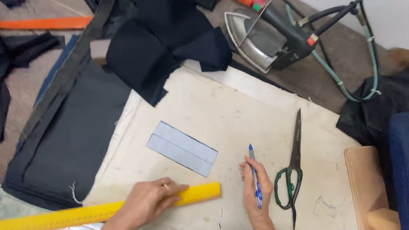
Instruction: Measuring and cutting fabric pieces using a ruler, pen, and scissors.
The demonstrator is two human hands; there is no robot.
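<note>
My left hand [147, 201] lies flat on a long yellow ruler [196, 194] at the near edge of a cream cloth-covered board [238, 110]; a ring shows on one finger. My right hand [255, 187] holds a blue pen [253, 166] with its tip pointing away from me. A pale blue-grey rectangular fabric piece [182, 148] with a drawn line along it lies on the board just beyond both hands, touched by neither.
Large scissors with green handles [293, 164] lie right of my right hand. An iron [264, 38] with hoses rests at the back. Dark navy fabric [162, 47] is piled at the back and stacked at left [72, 140]. A wooden block [368, 187] sits at right.
</note>
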